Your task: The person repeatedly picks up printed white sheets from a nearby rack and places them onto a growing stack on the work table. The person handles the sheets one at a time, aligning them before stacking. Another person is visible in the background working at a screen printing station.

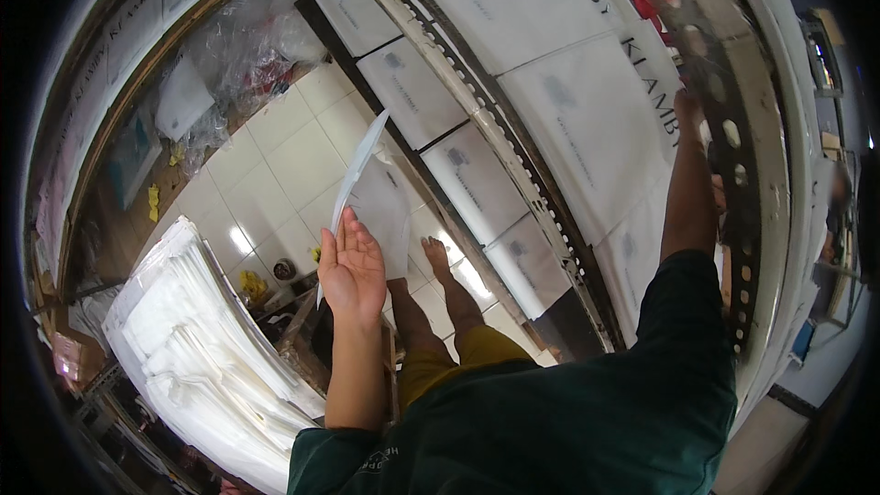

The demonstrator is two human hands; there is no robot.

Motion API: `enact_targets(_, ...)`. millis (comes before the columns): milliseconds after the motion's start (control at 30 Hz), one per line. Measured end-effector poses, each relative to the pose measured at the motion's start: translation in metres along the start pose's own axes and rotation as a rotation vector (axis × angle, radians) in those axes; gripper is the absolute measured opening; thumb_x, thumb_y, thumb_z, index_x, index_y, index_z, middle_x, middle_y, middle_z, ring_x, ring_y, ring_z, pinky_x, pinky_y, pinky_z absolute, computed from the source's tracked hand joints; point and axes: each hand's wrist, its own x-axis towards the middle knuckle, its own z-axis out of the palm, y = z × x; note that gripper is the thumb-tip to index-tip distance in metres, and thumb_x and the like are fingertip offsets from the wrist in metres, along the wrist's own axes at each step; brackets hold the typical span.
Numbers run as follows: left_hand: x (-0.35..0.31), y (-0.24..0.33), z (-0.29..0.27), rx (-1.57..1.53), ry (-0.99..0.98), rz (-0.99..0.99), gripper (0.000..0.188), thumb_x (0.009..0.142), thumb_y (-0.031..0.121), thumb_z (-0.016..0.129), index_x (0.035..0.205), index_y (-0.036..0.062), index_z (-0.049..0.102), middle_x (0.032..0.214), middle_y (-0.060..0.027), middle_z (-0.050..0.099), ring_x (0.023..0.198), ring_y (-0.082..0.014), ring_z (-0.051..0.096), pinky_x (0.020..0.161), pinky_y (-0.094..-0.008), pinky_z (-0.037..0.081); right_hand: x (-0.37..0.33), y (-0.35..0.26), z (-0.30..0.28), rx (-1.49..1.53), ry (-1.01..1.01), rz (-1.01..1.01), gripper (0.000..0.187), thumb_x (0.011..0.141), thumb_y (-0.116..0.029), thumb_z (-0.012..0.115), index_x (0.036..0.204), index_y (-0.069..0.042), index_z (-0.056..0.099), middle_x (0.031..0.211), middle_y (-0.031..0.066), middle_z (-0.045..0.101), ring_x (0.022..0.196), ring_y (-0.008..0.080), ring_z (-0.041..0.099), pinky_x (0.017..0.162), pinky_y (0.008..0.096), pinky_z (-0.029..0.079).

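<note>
My left hand (pixel 353 273) is raised near the middle of the view, palm up, with its fingers curled against a thin white sheet-like packet (pixel 365 148). The packet stands nearly edge-on, its tip pointing away from me, and its lower part passes behind the hand. My right arm stretches far out to the right along a metal shelf. At its end, my right hand (pixel 687 108) is close to the perforated shelf upright (pixel 724 101) and the white packages. Its fingers are mostly hidden and too dim to make out.
White flat boxes or packages (pixel 587 119) with dark print fill the shelves ahead and right. A large stack of white sheets or bags (pixel 206 339) stands at the left. Clear plastic wrap (pixel 266 32) lies beyond it. Pale floor tiles (pixel 284 142) show between the shelves.
</note>
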Motion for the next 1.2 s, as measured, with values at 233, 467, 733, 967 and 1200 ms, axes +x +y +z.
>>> enact_targets(233,-0.035,0.009,-0.001,0.044,0.020,-0.033,0.036,0.095,0.026,0.039,0.111,-0.0042,0.048,0.104,-0.0109,0.058,0.088,-0.0185,0.058,0.077,-0.0289,0.050,-0.124,-0.081,-0.002,0.106,-0.212,0.007,0.046,0.086,-0.033,0.039,0.128,-0.014,0.038,0.130,0.0157,0.038,0.122,0.0327,0.033,0.102,0.0377,0.023)
enact_targets(467,-0.076,0.018,0.028,0.215,-0.114,-0.009,0.037,0.094,0.031,0.038,0.109,-0.0003,0.050,0.106,-0.0067,0.058,0.088,-0.0156,0.056,0.076,-0.0292,0.048,-0.191,-0.128,-0.014,0.305,-0.434,0.025,0.055,0.091,-0.036,0.034,0.135,-0.004,0.028,0.140,0.0202,0.027,0.131,0.0340,0.022,0.107,0.0400,0.016)
enact_targets(733,-0.095,0.019,0.043,0.221,-0.257,0.133,0.035,0.094,0.029,0.040,0.109,-0.0008,0.048,0.100,-0.0072,0.058,0.086,-0.0160,0.056,0.078,-0.0281,0.046,-0.271,-0.317,-0.112,1.228,-0.276,-0.249,0.039,0.089,-0.026,0.050,0.120,-0.002,0.050,0.117,0.0165,0.054,0.108,0.0264,0.052,0.093,0.0350,0.038)
enact_targets(967,-0.122,-0.015,0.041,0.338,-0.258,0.235,0.037,0.095,0.031,0.038,0.114,0.0007,0.046,0.110,-0.0077,0.052,0.104,-0.0183,0.049,0.093,-0.0325,0.038,-0.360,-0.426,-0.192,1.461,-0.749,-0.542,0.033,0.089,-0.019,0.045,0.116,-0.004,0.054,0.113,0.0168,0.057,0.105,0.0281,0.055,0.089,0.0345,0.040)
enact_targets(1200,-0.163,-0.005,0.034,0.412,-0.315,0.303,0.039,0.094,0.034,0.040,0.118,0.0040,0.044,0.112,-0.0078,0.049,0.107,-0.0195,0.045,0.097,-0.0328,0.032,-0.361,-0.462,-0.204,1.326,-0.590,-0.682,0.031,0.081,-0.025,0.058,0.102,-0.002,0.062,0.092,0.0175,0.064,0.083,0.0277,0.062,0.073,0.0331,0.046)
